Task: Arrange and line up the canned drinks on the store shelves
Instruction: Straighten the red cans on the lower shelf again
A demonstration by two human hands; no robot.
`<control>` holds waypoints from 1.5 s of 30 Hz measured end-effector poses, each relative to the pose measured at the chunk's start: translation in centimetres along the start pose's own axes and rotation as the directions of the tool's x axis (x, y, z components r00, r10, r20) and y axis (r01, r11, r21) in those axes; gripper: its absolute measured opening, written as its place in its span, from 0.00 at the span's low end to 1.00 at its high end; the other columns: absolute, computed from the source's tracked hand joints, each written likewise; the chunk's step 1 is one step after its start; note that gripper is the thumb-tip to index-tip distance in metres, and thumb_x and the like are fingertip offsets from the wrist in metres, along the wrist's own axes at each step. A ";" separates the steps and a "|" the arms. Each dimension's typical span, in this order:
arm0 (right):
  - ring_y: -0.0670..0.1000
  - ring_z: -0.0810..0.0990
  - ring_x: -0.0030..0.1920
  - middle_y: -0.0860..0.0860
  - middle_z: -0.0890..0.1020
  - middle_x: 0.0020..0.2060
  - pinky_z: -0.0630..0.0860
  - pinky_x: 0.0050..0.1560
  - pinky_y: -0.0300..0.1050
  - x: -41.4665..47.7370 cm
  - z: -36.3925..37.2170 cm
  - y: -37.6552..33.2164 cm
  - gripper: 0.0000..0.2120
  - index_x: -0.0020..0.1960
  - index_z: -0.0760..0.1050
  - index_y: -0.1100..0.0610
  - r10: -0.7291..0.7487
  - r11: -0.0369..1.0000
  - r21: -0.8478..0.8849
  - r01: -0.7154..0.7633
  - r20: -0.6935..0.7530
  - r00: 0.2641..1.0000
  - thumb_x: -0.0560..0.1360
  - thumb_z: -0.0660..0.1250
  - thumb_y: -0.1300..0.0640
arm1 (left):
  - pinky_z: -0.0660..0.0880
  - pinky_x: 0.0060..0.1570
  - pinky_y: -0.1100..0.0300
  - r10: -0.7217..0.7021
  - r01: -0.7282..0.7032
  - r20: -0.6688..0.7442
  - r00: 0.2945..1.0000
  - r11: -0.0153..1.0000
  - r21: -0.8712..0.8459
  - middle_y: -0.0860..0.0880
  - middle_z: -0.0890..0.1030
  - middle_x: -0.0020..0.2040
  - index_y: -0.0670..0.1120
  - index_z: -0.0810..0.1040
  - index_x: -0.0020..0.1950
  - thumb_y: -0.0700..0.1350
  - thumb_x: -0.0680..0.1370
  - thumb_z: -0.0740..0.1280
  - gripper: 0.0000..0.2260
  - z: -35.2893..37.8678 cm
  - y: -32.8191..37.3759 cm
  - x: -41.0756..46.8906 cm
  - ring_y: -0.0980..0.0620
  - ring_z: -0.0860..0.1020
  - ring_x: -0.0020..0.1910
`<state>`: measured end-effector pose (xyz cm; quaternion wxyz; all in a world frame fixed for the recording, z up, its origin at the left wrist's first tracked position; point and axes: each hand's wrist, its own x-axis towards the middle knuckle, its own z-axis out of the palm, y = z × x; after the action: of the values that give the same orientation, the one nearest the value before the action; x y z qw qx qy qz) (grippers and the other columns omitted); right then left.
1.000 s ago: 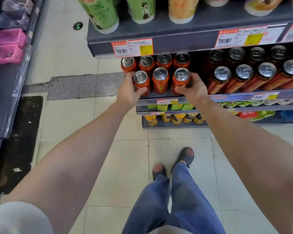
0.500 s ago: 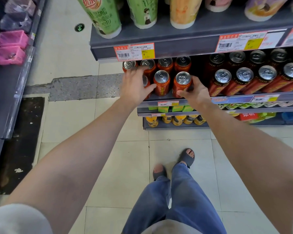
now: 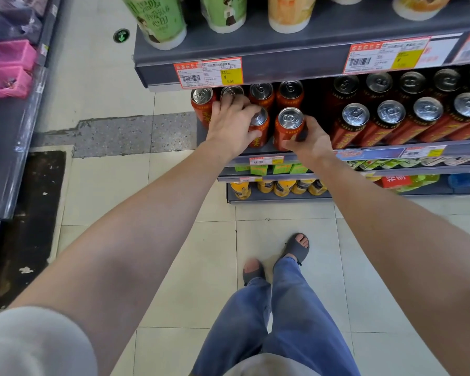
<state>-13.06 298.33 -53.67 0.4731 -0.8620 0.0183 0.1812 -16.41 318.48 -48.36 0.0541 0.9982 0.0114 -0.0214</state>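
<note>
Orange-red cans with silver tops stand in two rows on a grey shelf (image 3: pixel 282 156). My left hand (image 3: pixel 231 123) lies over the front left can, which it hides, with fingers reaching to the back-row can (image 3: pixel 231 91) and thumb against the front middle can (image 3: pixel 259 127). My right hand (image 3: pixel 308 142) grips the front right can (image 3: pixel 289 126) from its right side and base. Another back-row can (image 3: pixel 201 103) stands at the far left, and two more stand behind the front ones.
Darker red cans (image 3: pixel 391 118) fill the same shelf to the right. Tall green and orange cups (image 3: pixel 160 20) stand on the shelf above, price tags (image 3: pixel 208 73) on its edge. Green cartons and yellow bottles (image 3: pixel 282 187) sit below. Pink packs (image 3: pixel 8 66) lie on a left rack.
My left hand has moved from the side of the front left can up and over it toward the back row. My right hand has slid lower on the front right can.
</note>
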 end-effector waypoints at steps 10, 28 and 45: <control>0.50 0.79 0.62 0.51 0.81 0.62 0.75 0.65 0.46 0.4 0.1 0.7 0.33 0.74 0.67 0.50 -0.014 0.998 -0.058 0.014 -0.004 1.000 0.72 0.77 0.56 | 0.59 0.67 0.48 -0.074 0.075 0.011 0.997 0.986 -0.149 0.50 0.78 0.69 0.57 0.76 0.70 0.58 0.76 0.73 0.23 0.5 0.3 -0.4 0.43 0.67 0.71; 0.50 0.79 0.61 0.51 0.82 0.61 0.74 0.63 0.43 -0.1 -1.2 0.7 0.35 0.74 0.69 0.50 0.005 0.998 -0.062 -0.007 -0.030 1.000 0.70 0.78 0.56 | 0.66 0.65 0.47 -0.067 0.063 -0.008 0.998 0.959 -0.278 0.49 0.81 0.64 0.55 0.72 0.68 0.58 0.73 0.77 0.27 1.2 0.6 -0.8 0.42 0.76 0.64; 0.49 0.79 0.61 0.50 0.82 0.61 0.71 0.60 0.38 -0.2 -0.1 2.2 0.30 0.73 0.69 0.52 -0.003 0.999 -0.033 0.001 -0.049 0.999 0.74 0.74 0.59 | 0.58 0.70 0.46 -0.065 0.066 0.013 0.998 0.953 -0.297 0.49 0.78 0.68 0.55 0.72 0.73 0.54 0.74 0.77 0.30 1.6 1.2 -0.7 0.44 0.72 0.68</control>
<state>-13.68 296.99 -55.37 0.4584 -0.8738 0.0261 0.1599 -17.16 317.08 -49.78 0.2029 0.9778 0.0474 -0.0229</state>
